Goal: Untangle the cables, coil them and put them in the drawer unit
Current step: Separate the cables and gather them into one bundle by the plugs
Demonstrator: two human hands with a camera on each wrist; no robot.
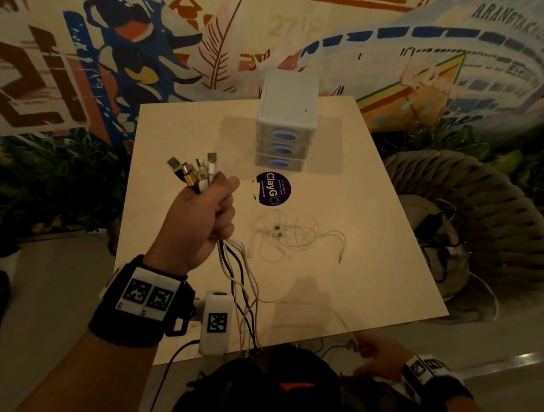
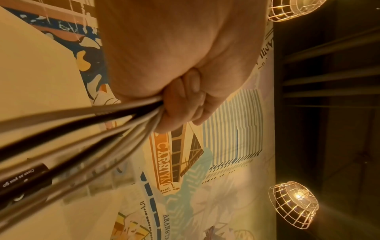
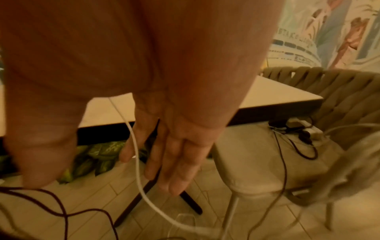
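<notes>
Gripping a cable bunch (image 1: 200, 178) above the beige table (image 1: 370, 255), left hand (image 1: 199, 221) was fisted; right hand (image 3: 164, 146) hung slack-fingered, white cable (image 3: 141, 183) draped across. Drawer unit (image 1: 286, 120) stood by the mural wall (image 1: 84, 60).

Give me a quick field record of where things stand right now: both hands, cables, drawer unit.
left hand: raised over the table, gripping a bundle of cables, connector ends up, cords trailing off the near edge
right hand: below the near table edge, fingers straight, a white cable running across them
loose cables: thin white tangle on the table, untouched
drawer unit: far side, all three drawers shut
sticker: round, before the unit
</notes>
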